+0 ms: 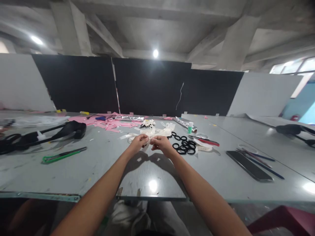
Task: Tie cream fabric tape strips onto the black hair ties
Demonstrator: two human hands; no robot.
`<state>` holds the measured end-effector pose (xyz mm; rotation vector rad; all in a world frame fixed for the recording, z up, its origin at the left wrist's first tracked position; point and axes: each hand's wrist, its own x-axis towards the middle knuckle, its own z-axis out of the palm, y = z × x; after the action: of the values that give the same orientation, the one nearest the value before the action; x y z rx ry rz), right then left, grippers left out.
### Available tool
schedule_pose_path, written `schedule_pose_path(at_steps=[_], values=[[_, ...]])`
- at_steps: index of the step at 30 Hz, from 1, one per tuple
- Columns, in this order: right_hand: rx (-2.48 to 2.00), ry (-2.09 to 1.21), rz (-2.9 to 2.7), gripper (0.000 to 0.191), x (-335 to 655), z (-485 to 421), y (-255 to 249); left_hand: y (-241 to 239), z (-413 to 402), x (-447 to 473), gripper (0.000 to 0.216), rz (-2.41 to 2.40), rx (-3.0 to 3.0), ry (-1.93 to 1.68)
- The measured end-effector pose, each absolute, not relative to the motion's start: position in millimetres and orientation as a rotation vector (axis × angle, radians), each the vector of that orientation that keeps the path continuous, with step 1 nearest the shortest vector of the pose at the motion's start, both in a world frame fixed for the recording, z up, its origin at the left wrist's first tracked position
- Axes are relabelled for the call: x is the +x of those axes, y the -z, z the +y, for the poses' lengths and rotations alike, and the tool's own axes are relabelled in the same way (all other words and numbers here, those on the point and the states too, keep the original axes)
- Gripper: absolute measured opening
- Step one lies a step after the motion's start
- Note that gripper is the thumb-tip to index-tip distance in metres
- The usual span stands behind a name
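My left hand (138,143) and my right hand (161,144) meet above the table, with fingertips pinched together. Between them is a thin whitish strip (149,139), partly hidden by the fingers; its material is too small to tell. Just behind the hands lies a loose pile of cream-white strips (167,130), with a white bow-like piece (148,123) at its back. Several black rings (183,146) lie close to the right of my right hand.
A green-handled cutter (62,155) lies left, near black straps (61,132). Pink scraps (105,122) spread at the back. To the right are a small green-and-white bottle (190,127), a red-handled tool (208,142), a phone (248,165) and pens (267,164). Dark panels (150,87) stand behind.
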<state>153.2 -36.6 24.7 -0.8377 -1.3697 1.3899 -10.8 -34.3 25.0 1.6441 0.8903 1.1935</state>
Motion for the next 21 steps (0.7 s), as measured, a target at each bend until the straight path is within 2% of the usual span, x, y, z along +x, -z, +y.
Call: schedule_pose_path(at_steps=[15, 21], values=[[-0.723, -1.551, -1.413, 0.022, 160.0, -46.1, -22.4, -16.5, -38.0, -8.7, 0.042, 0.87, 1.558, -1.135], [-0.746, -1.492, -1.421, 0.021, 160.9, -45.4, -23.5, -17.3, -39.5, -9.1, 0.038, 0.849, 1.543, -1.17]])
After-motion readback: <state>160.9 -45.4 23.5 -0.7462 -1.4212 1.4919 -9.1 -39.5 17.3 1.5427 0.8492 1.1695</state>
